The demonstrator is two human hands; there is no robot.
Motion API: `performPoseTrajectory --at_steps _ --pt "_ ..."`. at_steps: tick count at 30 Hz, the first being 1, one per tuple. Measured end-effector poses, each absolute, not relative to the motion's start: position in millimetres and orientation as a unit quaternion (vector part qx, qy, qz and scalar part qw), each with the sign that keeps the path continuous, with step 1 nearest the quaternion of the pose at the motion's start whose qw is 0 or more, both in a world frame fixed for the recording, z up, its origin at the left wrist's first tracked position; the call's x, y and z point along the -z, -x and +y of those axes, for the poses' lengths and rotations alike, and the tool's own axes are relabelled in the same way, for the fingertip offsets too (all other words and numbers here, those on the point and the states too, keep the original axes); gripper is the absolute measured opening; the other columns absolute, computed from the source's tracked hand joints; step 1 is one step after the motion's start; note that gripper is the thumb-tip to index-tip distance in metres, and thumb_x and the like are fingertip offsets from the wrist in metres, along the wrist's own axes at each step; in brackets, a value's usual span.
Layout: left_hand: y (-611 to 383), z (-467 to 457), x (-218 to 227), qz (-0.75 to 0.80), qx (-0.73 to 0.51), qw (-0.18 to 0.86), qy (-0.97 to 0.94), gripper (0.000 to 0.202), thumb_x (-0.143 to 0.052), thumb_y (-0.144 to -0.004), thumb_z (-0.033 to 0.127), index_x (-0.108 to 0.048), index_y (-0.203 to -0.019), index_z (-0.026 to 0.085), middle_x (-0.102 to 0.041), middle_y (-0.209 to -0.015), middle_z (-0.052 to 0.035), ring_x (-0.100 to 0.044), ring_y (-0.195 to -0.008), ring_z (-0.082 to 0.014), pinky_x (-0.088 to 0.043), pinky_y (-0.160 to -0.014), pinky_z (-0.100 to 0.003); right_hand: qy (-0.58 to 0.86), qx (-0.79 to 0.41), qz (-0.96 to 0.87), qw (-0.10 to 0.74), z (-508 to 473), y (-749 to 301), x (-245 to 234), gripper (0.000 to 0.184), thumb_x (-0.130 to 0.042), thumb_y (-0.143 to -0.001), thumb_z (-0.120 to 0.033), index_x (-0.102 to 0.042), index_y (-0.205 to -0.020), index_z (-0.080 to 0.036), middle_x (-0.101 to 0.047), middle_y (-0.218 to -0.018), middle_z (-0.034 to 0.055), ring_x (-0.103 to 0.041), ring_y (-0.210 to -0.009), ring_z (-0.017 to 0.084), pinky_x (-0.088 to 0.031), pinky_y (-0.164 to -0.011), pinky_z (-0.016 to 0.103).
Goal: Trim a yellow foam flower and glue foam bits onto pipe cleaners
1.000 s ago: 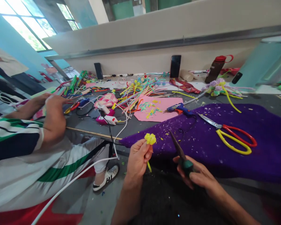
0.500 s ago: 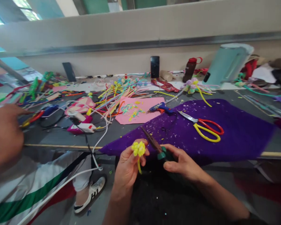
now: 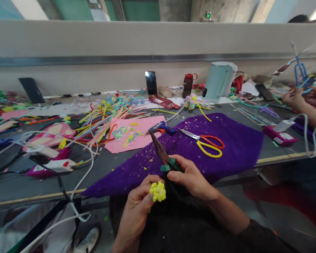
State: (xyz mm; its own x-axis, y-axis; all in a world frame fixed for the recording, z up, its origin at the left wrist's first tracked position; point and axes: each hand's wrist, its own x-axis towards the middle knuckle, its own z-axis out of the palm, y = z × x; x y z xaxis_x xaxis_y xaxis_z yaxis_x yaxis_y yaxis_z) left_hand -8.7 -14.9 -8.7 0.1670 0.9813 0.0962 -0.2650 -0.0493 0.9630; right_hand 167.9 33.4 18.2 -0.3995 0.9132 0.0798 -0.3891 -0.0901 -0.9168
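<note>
Between the thumb and fingers of my left hand [image 3: 137, 207] is a yellow pipe-cleaner flower [image 3: 158, 191], its clustered head facing up. My right hand [image 3: 191, 177] is closed around the dark green handles of long-nose pliers [image 3: 160, 149], whose rusty jaws point up and to the left. The pliers' tips are apart from the flower. Below the table's front edge, my lap lies in dark cloth. Beyond my hands, a purple cloth [image 3: 234, 147] strewn with small scraps carries scissors [image 3: 204, 142] with red and yellow handles.
A blue glue gun [image 3: 163, 127] lies by a pink sheet [image 3: 118, 146] with cut bits. Pipe cleaners [image 3: 94, 123], a phone [image 3: 151, 82], a bottle [image 3: 188, 86] and a kettle [image 3: 219, 80] stand behind. Cables and power strips [image 3: 52, 165] lie left. A co-worker's hands [image 3: 300, 100] are at right.
My view has swung right, bringing a co-worker's hands in at right while the person at left mostly leaves. Both hands keep their hold; the flower has turned, and its stem is now mostly hidden.
</note>
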Motion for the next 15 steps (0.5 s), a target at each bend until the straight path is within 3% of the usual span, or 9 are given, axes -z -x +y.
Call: performPoseTrajectory --at_steps 3,9,13,15 --pt "5.1 -12.3 11.2 0.377 -0.524 0.591 -0.484 0.015 -0.062 -0.081 0.031 -0.073 -0.084 0.021 -0.057 -0.097 -0.0063 -0.050 -0.092 -0.0194 -0.039 -0.081 -0.029 0.278 -0.683 -0.475 0.479 34.5 -166.2 -17.9 0.036 -0.076 -0.067 -0.026 -0.063 -0.101 -0.020 -0.055 -0.077 -0.0036 -0.047 -0.068 0.010 -0.038 -0.063 0.022" --pt "-1.5 -10.9 11.3 0.380 -0.493 0.585 -0.521 0.024 -0.063 -0.079 0.037 -0.070 -0.066 0.018 -0.057 -0.081 -0.0053 -0.049 -0.087 -0.0195 -0.039 -0.080 -0.029 0.269 -0.730 -0.427 0.461 38.6 -165.9 -19.5 0.034 -0.077 -0.066 -0.028 -0.062 -0.095 -0.020 -0.053 -0.071 -0.0051 -0.043 -0.053 0.006 -0.033 -0.047 0.018" --pt "-4.7 -14.1 10.6 0.360 -0.476 0.602 -0.530 0.021 -0.061 -0.081 0.033 -0.070 -0.069 0.018 -0.058 -0.090 -0.0065 -0.049 -0.089 -0.0200 -0.040 -0.083 -0.031 0.275 -0.734 -0.448 0.430 42.6 -173.2 -17.4 0.034 -0.074 -0.069 -0.031 -0.062 -0.098 -0.019 -0.050 -0.064 -0.0067 -0.034 -0.042 0.003 -0.023 -0.037 0.017" --pt "-7.0 -15.8 9.2 0.357 -0.478 0.603 -0.529 0.020 -0.061 -0.081 0.031 -0.072 -0.072 0.018 -0.058 -0.092 -0.0073 -0.050 -0.093 -0.0209 -0.040 -0.086 -0.033 0.283 -0.725 -0.465 0.421 42.7 -176.3 -15.8 0.037 -0.071 -0.073 -0.032 -0.060 -0.106 -0.020 -0.051 -0.068 -0.0059 -0.034 -0.042 0.003 -0.023 -0.037 0.017"
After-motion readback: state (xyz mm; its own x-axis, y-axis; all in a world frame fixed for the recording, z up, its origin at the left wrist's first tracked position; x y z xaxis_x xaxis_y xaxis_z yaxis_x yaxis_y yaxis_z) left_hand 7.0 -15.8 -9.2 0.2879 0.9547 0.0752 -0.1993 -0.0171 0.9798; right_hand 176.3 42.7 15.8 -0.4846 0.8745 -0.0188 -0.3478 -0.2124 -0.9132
